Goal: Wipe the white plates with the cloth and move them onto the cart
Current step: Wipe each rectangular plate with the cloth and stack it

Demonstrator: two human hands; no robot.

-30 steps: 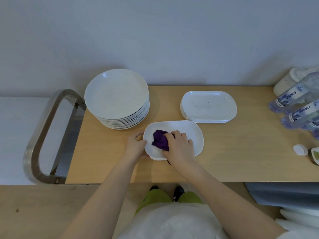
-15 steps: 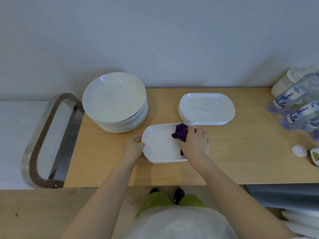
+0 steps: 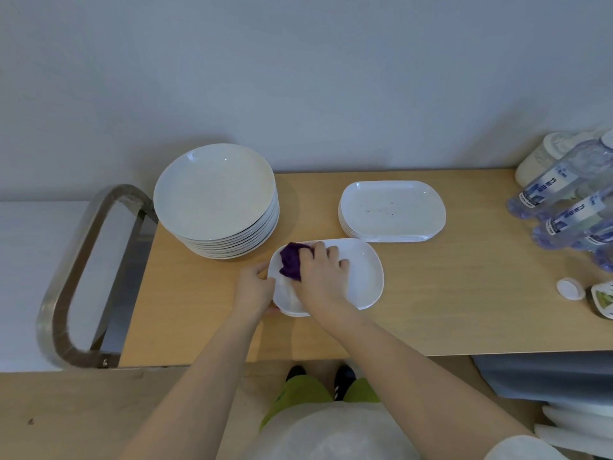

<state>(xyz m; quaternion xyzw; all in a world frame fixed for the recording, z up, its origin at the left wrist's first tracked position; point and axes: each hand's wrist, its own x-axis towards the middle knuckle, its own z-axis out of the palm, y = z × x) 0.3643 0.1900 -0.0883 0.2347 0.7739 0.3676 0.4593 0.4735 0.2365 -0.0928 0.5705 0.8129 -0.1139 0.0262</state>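
A catering back room: stacked plates (image 3: 215,194), steel cart (image 3: 83,277), water bottles (image 3: 564,184).

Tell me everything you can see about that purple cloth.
The purple cloth is small, dark and soft-looking, bunched into a crumpled wad. It lies on the far-left part of the white rectangular plate on the wooden table. The right hand grips and partly covers it, pressing it to the plate. The left hand touches only the plate's rim.

Glossy plate (image 3: 361,277); nubby cloth (image 3: 291,260); matt wood table (image 3: 447,307).
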